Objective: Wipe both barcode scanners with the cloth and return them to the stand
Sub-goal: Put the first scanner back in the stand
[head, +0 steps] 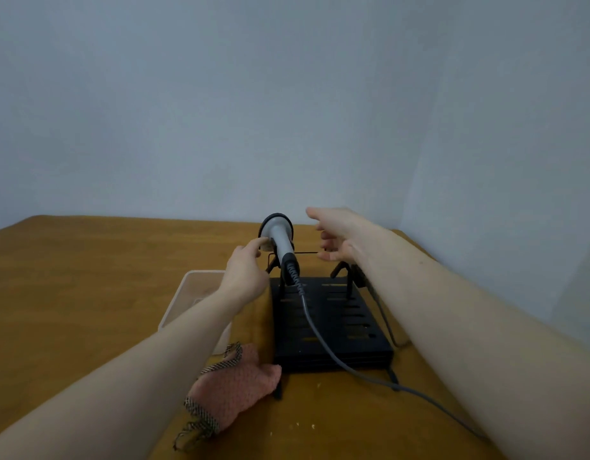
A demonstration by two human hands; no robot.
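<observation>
A grey barcode scanner lies across the wire cradle of the black stand, head pointing away, its coiled cable running toward me. My left hand reaches in from the left, fingertips pinching the scanner's head. My right hand hovers just right of the scanner, fingers spread and holding nothing. A second scanner's dark handle end and its cable show under my right wrist; the rest of it is hidden. The pink mesh cloth lies crumpled on the table by the stand's front left corner.
A clear plastic tub sits left of the stand, partly under my left forearm. Grey cables trail off the stand's front toward the right. The wooden table meets pale walls at the back and right.
</observation>
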